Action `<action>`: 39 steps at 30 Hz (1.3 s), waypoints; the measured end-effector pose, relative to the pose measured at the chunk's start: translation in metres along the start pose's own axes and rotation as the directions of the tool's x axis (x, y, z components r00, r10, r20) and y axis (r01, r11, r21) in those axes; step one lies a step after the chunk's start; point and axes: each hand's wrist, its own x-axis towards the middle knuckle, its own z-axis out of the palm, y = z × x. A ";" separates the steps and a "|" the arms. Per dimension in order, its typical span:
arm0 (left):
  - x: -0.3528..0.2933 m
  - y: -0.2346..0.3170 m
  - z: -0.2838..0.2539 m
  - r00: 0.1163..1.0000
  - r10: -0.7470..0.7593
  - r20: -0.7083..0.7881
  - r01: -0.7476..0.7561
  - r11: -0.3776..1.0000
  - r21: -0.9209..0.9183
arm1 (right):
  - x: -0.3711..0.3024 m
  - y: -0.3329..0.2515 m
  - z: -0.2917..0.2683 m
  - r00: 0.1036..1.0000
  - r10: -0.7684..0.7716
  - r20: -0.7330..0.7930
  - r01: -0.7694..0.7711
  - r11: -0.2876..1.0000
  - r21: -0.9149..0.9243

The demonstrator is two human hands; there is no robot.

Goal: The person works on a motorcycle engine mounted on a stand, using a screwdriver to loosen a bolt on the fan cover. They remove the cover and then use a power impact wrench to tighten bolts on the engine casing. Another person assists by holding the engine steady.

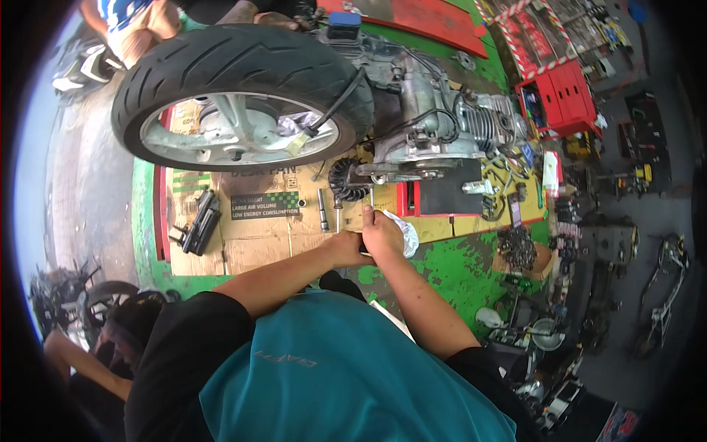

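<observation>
My left hand [346, 249] and my right hand [383, 236] are close together in front of me, just short of the engine. The right hand is closed with its thumb up, and a thin metal rod [372, 197] rises from it toward the engine's lower side. Curled against the right hand, the left hand has something dark at its fingers that I cannot make out. A crumpled white cloth [407, 234] shows beside my right hand. Beyond the hands lies a scooter engine [420, 96] with a black finned fan wheel [346, 179] at its near side. A large wheel [239, 151] is attached on the left.
Flattened cardboard [250, 247] covers the bench; on it rest a black metal part [197, 225] and a socket tool [322, 210]. Loose parts [504, 177] lie at right, near a red tool cabinet [560, 99]. Other people are at far left and lower left.
</observation>
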 end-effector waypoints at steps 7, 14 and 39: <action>-0.011 0.020 -0.015 0.988 -0.153 -0.018 0.154 0.983 0.099 | 0.003 0.002 -0.003 1.000 -0.009 0.030 0.008 0.999 0.041; -0.015 0.028 -0.016 0.986 -0.162 -0.029 0.164 0.973 0.162 | 0.008 0.013 0.000 0.997 -0.069 0.032 0.068 0.997 0.040; -0.003 0.025 -0.014 0.993 -0.109 0.047 0.111 0.993 -0.036 | 0.009 0.024 0.000 0.955 -0.288 0.070 0.293 0.954 -0.067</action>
